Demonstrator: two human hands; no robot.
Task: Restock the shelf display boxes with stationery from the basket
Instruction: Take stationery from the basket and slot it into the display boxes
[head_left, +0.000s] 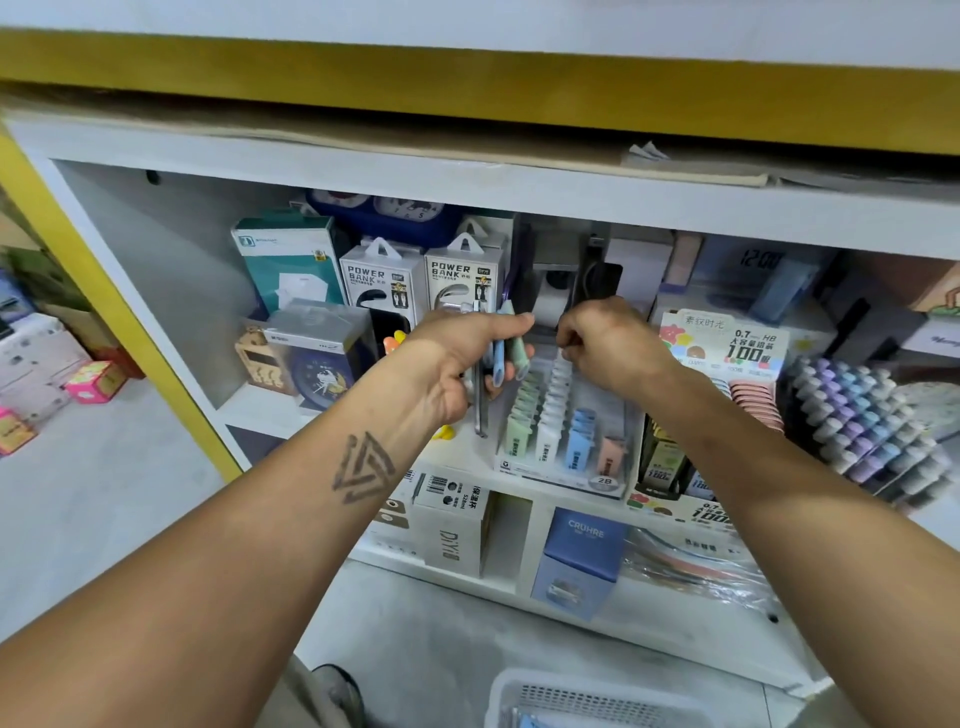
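My left hand (457, 358) has its fingers wrapped round a small bunch of lead refill cases (511, 353), blue and green; my right hand (605, 345) pinches at the back of the white row in the clear display box (566, 421), just below both hands; whether it holds a case I cannot tell; I should drop each case upright into the row of its own colour; the basket (587, 699) sits well below.

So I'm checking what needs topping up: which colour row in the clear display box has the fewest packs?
The pink row at the right end of the clear display box: only about one pack shows, while the green, white and blue rows run deeper.
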